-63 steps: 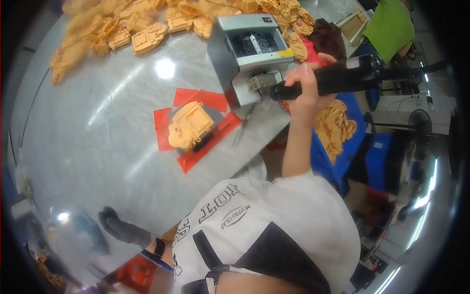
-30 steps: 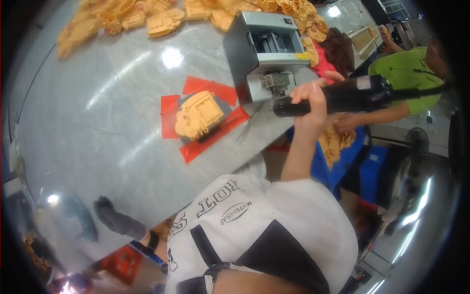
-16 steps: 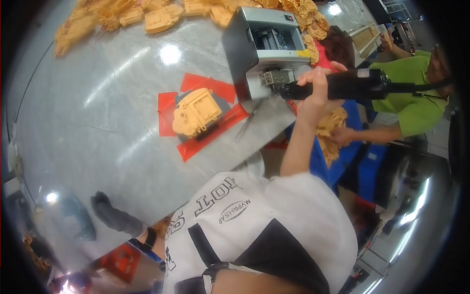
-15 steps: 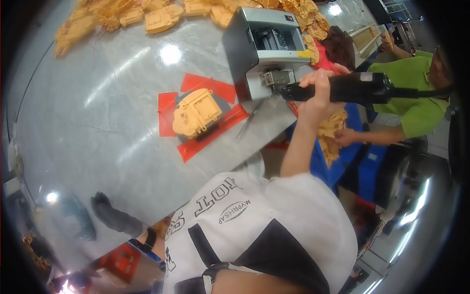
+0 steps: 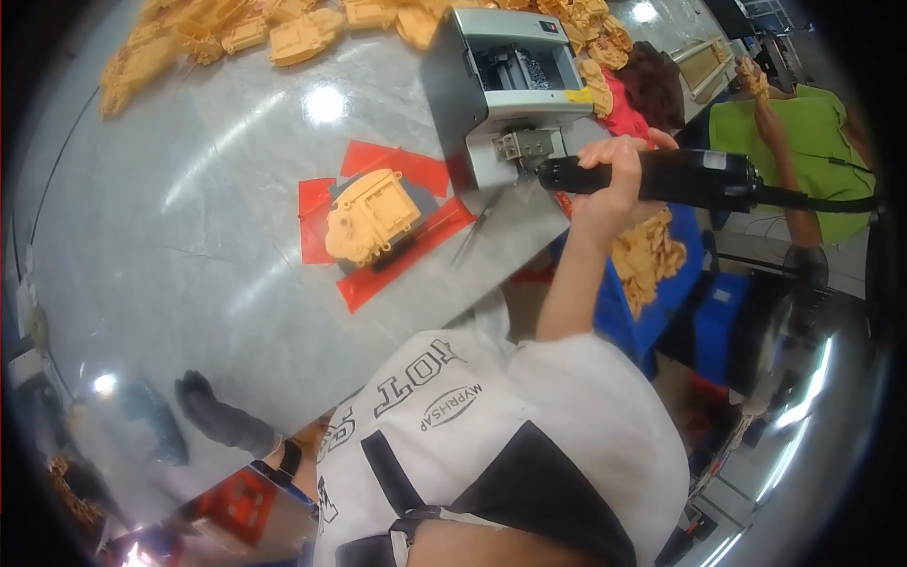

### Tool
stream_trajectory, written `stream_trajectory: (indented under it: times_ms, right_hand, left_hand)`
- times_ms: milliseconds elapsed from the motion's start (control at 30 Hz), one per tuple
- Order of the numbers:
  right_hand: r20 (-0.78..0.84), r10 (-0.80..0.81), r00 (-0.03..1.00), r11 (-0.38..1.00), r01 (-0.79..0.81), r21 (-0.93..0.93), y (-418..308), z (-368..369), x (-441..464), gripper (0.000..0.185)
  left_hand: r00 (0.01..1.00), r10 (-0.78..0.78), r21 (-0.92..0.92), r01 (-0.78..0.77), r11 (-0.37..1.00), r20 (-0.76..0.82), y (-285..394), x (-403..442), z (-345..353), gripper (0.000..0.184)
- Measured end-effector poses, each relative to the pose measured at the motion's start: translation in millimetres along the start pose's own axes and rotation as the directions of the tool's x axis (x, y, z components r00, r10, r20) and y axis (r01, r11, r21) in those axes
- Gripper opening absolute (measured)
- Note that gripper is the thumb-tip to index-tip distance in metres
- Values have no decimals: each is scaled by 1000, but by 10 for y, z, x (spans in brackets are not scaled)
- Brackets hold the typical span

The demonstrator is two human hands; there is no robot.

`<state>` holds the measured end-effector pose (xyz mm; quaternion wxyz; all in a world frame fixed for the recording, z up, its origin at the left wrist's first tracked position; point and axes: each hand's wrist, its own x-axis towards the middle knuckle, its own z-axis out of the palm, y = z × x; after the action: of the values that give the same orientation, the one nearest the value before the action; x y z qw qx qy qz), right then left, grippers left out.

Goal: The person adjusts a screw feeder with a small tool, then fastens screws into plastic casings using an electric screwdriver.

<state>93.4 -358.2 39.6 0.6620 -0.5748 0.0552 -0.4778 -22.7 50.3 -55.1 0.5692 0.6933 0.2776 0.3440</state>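
My right hand (image 5: 612,184) is wrapped round a black electric screwdriver (image 5: 699,178), held level with its cord running off to the right. The screwdriver's tip end is close to the metal outlet block (image 5: 524,145) of a grey screw feeder (image 5: 472,113); whether they touch I cannot tell. My left hand (image 5: 219,416), in a dark grey glove, rests at the table's near edge with its fingers stretched out and nothing in it. Between the hands, a yellow plastic housing (image 5: 373,217) sits on a dark fixture with red tape (image 5: 397,163) around it.
Several yellow parts (image 5: 307,36) are heaped along the table's far side. A blue bin (image 5: 694,241) of yellow pieces (image 5: 647,260) stands to the right. Beyond it, a co-worker in a green shirt (image 5: 803,123) holds up a yellow part (image 5: 753,77).
The co-worker's hand has left the blue bin, and a yellow part is now held up. My right hand and screwdriver have shifted only slightly; my left hand stays put.
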Motion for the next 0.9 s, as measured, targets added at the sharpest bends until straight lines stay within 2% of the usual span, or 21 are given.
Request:
stream_trajectory:
  times_ms: [167, 433, 533, 600, 900]
  right_hand:
    - [54, -24, 998, 996, 28, -84, 21, 23, 24, 33]
    - [93, 41, 995, 998, -36, -47, -30, 52, 44, 27]
    - [142, 84, 986, 993, -72, -89, -80, 45, 8, 31]
    - [167, 73, 983, 981, -40, -191, -93, 107, -45, 29]
    - [183, 121, 976, 985, -95, -144, -67, 111, 3, 27]
  left_hand:
    - [1000, -9, 46, 8, 999, 23, 19, -18, 10, 37]
    - [997, -19, 95, 12, 995, 74, 57, -4, 28, 38]
    - [999, -22, 140, 16, 990, 43, 23, 38, 8, 36]
    - [1000, -23, 129, 20, 991, 20, 19, 40, -8, 36]
    - [1000, -28, 144, 26, 989, 11, 11, 48, -43, 37]
